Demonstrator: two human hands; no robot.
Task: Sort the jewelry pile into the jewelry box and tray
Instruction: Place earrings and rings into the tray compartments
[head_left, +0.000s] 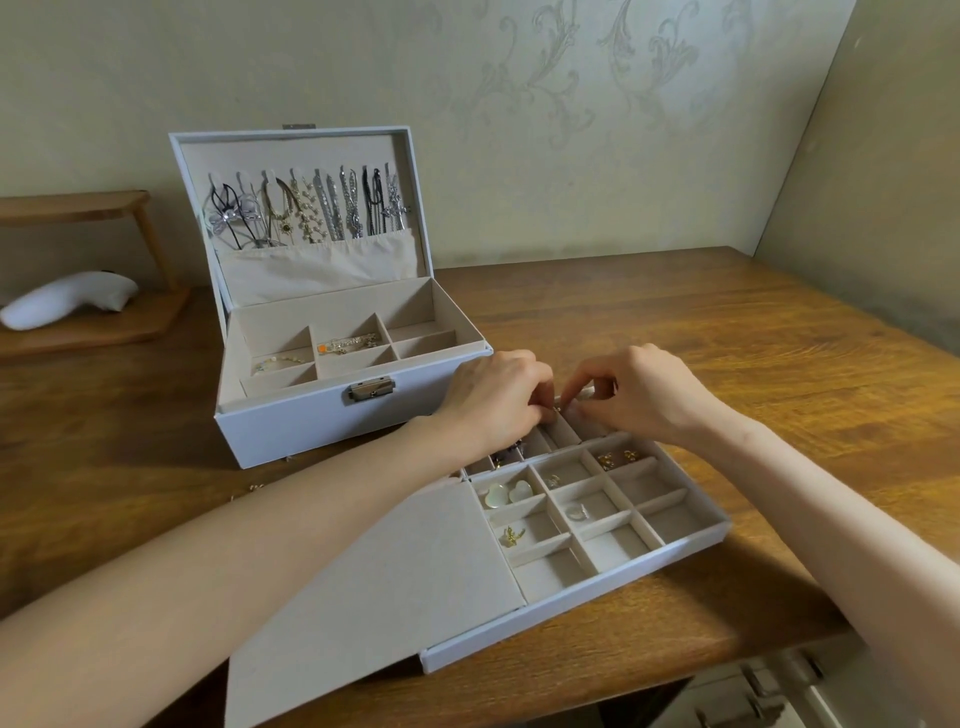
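Both hands meet over far row of tray (571, 597). Left hand (493, 400) and right hand (639, 395) have fingers curled, fingertips pinching small piece (557, 411), too small to identify. Tray lies on table (675, 322), just in front of open jewelry box (332, 421). Earrings and rings lie in several tray compartments. Necklaces (311, 208) hang in lid.

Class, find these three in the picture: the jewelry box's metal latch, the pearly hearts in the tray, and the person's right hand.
metal latch (371, 389): head view, centre of the clasp plate.
pearly hearts (495, 496): head view, face of the left heart.
right hand (644, 395): head view, back of the hand.
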